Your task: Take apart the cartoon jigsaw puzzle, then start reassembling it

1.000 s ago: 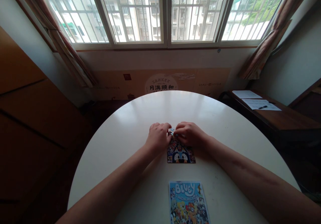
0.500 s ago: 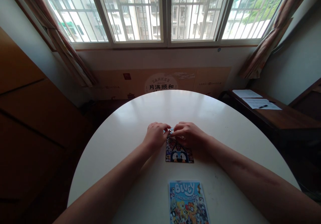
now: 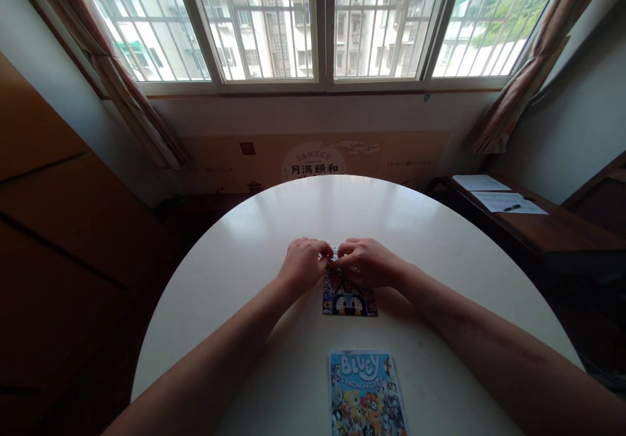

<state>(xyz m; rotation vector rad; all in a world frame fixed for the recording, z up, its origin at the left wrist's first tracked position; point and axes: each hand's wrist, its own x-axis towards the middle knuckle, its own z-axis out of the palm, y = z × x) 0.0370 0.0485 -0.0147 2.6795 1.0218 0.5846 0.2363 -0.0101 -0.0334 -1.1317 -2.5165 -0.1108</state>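
A small dark, colourful picture panel [image 3: 350,302] with a blue dog's face, which looks like a jigsaw puzzle, lies flat on the white round table [image 3: 235,253]. At its far left corner my left hand [image 3: 304,261] is closed, thumb and fingers pinched together. My right hand [image 3: 364,261] covers the panel's far right part, its fingers bent and closed close to the left fingertips. Light-blue bits show between the two hands; what each pinch holds is too small to make out. Nearer to me lies a blue card [image 3: 368,393] printed "Bluey Fanzine Project".
Behind the table, a printed cardboard panel [image 3: 264,156] leans below the barred window [image 3: 323,25]. To the right stands a brown side table [image 3: 567,227] with paper sheets [image 3: 508,203] and a pen [image 3: 512,208]. A wooden cabinet [image 3: 59,240] is at the left.
My fingers have shifted slightly at the panel's far edge, with a little more of the light-blue bits showing between them. The panel and the card stay in place.
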